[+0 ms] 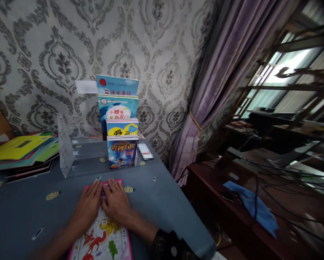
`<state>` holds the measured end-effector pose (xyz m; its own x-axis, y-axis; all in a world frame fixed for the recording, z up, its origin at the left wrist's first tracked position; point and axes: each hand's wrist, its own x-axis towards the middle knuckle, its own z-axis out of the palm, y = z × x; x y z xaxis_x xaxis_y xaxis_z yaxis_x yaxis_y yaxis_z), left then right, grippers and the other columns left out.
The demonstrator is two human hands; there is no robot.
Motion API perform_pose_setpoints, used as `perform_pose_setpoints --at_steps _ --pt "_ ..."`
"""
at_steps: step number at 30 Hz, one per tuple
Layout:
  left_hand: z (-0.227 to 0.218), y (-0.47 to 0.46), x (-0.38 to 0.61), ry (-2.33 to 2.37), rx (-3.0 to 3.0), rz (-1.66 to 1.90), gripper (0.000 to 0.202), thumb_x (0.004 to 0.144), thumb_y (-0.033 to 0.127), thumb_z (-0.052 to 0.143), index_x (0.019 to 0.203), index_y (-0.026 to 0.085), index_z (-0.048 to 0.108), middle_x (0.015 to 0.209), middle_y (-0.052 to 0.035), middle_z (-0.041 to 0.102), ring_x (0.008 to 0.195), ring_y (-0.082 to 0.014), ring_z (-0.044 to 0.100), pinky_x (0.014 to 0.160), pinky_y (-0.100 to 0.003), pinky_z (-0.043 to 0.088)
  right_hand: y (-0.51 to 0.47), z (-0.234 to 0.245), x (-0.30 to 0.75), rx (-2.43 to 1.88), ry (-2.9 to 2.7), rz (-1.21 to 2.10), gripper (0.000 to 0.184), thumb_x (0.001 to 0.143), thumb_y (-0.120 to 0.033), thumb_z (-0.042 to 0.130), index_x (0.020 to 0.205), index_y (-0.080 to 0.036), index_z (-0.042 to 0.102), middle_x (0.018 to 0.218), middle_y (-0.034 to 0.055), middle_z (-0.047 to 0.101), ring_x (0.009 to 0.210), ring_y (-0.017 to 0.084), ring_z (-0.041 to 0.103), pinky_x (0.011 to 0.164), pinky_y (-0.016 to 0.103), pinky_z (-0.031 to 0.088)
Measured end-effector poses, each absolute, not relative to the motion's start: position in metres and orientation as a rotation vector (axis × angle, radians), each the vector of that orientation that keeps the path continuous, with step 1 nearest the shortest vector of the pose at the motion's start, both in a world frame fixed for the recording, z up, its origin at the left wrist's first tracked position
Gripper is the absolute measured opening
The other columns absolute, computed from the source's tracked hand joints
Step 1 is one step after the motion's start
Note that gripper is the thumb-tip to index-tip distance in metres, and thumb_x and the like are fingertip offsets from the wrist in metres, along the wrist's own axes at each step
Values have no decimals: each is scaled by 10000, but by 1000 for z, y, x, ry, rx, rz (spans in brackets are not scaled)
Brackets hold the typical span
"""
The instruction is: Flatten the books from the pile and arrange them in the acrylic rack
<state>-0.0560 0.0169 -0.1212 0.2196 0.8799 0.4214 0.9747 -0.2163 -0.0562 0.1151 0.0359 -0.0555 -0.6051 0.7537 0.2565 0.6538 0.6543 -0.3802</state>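
A children's picture book (111, 240) with a pink border, a red fox and a yellow cat on its cover lies flat on the table in front of me. My left hand (89, 200) rests on its upper left part, fingers stretched out. Beside it my right hand (115, 202) lies palm down on the upper right part, fingers also extended. Both hands cover some of the cover's top. Beyond the book stands a clear tiered rack (65, 148). On its right side several books (122, 153) stand upright in rising steps, the front one dark blue.
A stack of colourful books or folders (21, 150) lies at the table's left. Small white cards (145, 151), partly blurred, are right of the rack. The grey-blue tablecloth (162, 209) ends at the right. Beyond is a brown desk with cables and a blue cloth (255, 206).
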Motion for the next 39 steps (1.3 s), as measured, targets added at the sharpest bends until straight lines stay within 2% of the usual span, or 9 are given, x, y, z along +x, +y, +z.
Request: perform_pose_setpoints --at_steps 3,8,15,21,26,30,35,39 --pt "-121 20 -55 -1726 -2207 -420 515 900 124 277 1313 103 583 1395 -183 559 1311 -289 518 1073 -501 416 36 -52 118 -1162 -2454 390 528 912 -360 534 1377 -111 509 1498 199 436 1418 300 365 1164 493 292" --pt "-118 22 -52 -1721 -2238 -470 511 906 142 311 1358 150 549 1407 -156 557 1337 -274 490 1095 -490 388 38 -51 124 -1222 -2432 417 599 900 -377 549 1391 -39 485 1507 242 401 1440 327 312 1191 482 239" --pt "-116 29 -43 -1733 -2254 -494 476 957 252 314 1357 154 555 1414 -156 548 1332 -283 495 1104 -512 372 42 -63 138 -1287 -2392 361 631 911 -428 554 1424 -75 455 1526 234 367 1445 350 293 1154 546 305" --pt "-110 33 -35 -1651 -2327 -494 474 978 289 326 1386 156 527 1431 -140 534 1335 -268 493 1106 -491 382 46 -58 144 -1245 -2383 414 538 991 -335 405 1446 -48 418 1484 211 450 1428 298 346 1159 469 334" --pt "-96 30 -21 -1560 -2481 -418 466 994 313 354 1403 142 498 1471 -137 487 1370 -255 450 1125 -500 359 54 -52 149 -1247 -2286 575 538 1009 -332 381 1475 -66 360 1472 196 472 1388 251 423 1130 398 379" --pt "-92 26 -12 -1477 -2574 -422 440 995 350 404 1385 183 520 1476 -129 486 1377 -257 439 1141 -506 329 57 -47 153 -1191 -2244 657 517 1019 -307 363 1461 -38 372 1439 208 508 1361 228 463 1114 356 395" --pt "-82 12 -4 -1386 -2686 -380 451 992 415 439 1381 206 528 1415 -117 555 1330 -268 487 1149 -529 300 56 -44 153 -1215 -2264 680 497 1020 -329 355 1432 -65 444 1445 183 508 1385 236 429 1132 388 371" --pt "-65 -16 8 -1262 -2825 -372 507 998 394 445 1477 234 399 1436 -77 540 1354 -243 459 1178 -497 254 55 -44 150 -1201 -2282 689 493 1017 -337 348 1394 -55 496 1434 170 526 1408 249 392 1164 404 318"
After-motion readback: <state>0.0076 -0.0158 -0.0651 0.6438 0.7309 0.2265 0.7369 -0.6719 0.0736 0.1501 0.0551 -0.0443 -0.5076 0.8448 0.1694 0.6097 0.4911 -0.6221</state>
